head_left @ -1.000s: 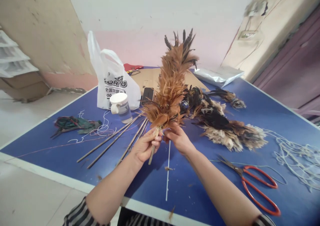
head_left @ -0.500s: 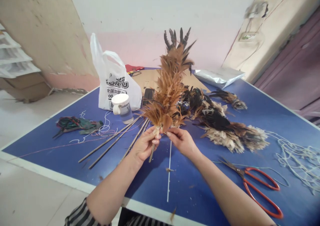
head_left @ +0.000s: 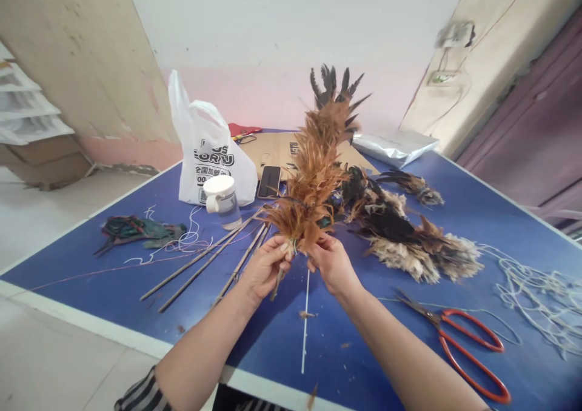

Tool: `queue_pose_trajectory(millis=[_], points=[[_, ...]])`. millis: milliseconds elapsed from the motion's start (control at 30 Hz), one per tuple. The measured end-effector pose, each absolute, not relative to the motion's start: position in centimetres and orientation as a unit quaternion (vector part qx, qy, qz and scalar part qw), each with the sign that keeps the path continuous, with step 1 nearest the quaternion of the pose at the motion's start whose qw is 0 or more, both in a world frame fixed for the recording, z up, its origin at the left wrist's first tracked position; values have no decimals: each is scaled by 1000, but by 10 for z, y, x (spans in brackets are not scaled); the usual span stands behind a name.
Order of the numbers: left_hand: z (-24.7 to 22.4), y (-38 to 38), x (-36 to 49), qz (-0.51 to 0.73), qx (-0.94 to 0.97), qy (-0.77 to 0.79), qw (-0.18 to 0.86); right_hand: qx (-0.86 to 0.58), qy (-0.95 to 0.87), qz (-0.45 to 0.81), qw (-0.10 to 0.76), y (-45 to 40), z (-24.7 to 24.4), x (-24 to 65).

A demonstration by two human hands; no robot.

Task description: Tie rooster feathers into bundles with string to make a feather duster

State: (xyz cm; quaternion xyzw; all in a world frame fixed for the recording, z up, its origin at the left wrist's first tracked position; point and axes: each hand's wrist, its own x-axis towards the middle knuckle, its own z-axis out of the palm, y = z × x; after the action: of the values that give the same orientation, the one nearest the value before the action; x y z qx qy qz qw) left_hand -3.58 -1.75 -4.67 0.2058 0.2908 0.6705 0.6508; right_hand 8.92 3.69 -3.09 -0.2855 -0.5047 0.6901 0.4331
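Note:
A feather duster [head_left: 316, 162], brown along its length with dark tips at the top, stands tilted in front of me. My left hand [head_left: 269, 264] is closed around its thin stick near the bottom of the feathers, and a short end of stick pokes out below. Close beside it, my right hand [head_left: 331, 260] pinches a loose brown feather [head_left: 312, 234] against the lowest feathers. Several bundles of black, brown and cream feathers [head_left: 400, 229] lie to the right of the duster. Scissors [head_left: 434, 320] with red handles rest near my right forearm.
Several thin sticks [head_left: 195, 265] lie left of my hands. A lidded cup [head_left: 222, 202], a white plastic bag [head_left: 204, 156] and a phone [head_left: 269, 182] stand or lie behind them. Tangled pale string [head_left: 541, 302] spreads at the right; dark green yarn [head_left: 140, 229] lies left on the blue table [head_left: 268, 338].
The duster's top leans further right in view. My right hand has turned slightly and its fingers are closer in at the feather base. The phone is now more visible.

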Motion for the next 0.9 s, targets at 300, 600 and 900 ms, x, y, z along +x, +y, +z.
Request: queue_pose_trajectory(millis=[300, 600, 900], points=[[-45, -18, -34, 670, 219, 313, 637, -284, -465, 725, 421, 36, -32, 90], [-43, -18, -34, 681, 241, 337, 604, -324, -542, 668, 393, 34, -29, 92], [-49, -16, -30, 712, 323, 371, 500, -305, -731, 531, 300, 37, -21, 114]])
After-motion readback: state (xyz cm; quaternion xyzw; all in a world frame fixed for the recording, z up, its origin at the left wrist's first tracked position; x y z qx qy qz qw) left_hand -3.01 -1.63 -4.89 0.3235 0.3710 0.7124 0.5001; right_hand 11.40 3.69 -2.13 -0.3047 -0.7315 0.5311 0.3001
